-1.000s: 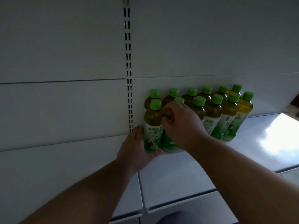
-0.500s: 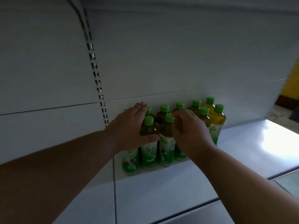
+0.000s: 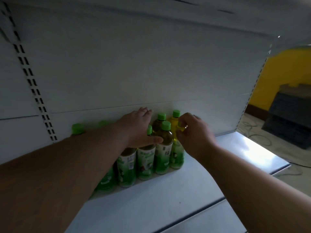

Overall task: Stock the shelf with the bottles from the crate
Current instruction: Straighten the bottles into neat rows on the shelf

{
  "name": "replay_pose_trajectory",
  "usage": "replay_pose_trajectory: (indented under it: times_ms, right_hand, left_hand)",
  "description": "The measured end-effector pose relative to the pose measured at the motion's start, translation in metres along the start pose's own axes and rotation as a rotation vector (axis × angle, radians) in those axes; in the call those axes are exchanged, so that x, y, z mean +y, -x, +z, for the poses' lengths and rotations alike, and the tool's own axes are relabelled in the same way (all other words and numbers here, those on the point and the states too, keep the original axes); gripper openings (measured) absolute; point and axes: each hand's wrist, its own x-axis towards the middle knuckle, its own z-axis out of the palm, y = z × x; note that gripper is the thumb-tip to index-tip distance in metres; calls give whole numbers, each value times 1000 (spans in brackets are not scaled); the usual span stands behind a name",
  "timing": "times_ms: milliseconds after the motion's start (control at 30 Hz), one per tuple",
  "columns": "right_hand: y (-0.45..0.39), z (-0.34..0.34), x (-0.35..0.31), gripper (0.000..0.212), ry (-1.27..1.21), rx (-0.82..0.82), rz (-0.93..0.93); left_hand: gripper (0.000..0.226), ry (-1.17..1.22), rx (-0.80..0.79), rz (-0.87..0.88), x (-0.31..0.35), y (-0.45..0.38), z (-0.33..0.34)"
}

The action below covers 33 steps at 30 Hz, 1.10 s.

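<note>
Both hands have slid rightward along the row since a moment ago, and more of the room past the shelf end has come into sight. Now the left hand (image 3: 139, 127) lies flat over the bottle tops, fingers straight and reaching toward the back panel (image 3: 134, 64), thumb pressed against the shoulder of a front-row bottle (image 3: 164, 148). Its forearm hides most of the bottles at the left; only one green cap (image 3: 77, 128) pokes up behind it. At the right end of the row, the right hand (image 3: 196, 133) has its fingers curled, its grip pinching the cap of the end bottle (image 3: 177, 152).

These bottles are clear plastic, rounded at the shoulder, filled with amber-green drink, with ribbed green screw caps and glossy green-and-white labels. They stand upright in two rows on the shelf (image 3: 193, 187), tight against the back panel. Smooth white metal makes up the shelf, which glares with daylight at its right end. A slotted upright (image 3: 35, 91) runs up the panel at left. Beyond the shelf end are a yellow wall (image 3: 286, 73) and dark stacked crates (image 3: 289, 118) on the floor.
</note>
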Motion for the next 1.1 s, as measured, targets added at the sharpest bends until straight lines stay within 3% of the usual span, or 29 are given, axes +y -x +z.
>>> replay_pose_trajectory:
  times_ms: [233,467,833,1100]
  right_hand:
    - [-39,0,36,46,110,-97,77]
    - [-47,23,56,48,17,-134,127]
    - [-67,14,66,27,3,-160,119]
    - [-68,22,80,28,-45,-178,152]
  left_hand:
    - [118,21,-49,27,39,-53,8]
    - [113,-29,-74,29,35,-56,20]
    - [113,-10,-83,49,34,-61,20]
    - [112,-20,-84,57,36,-60,18]
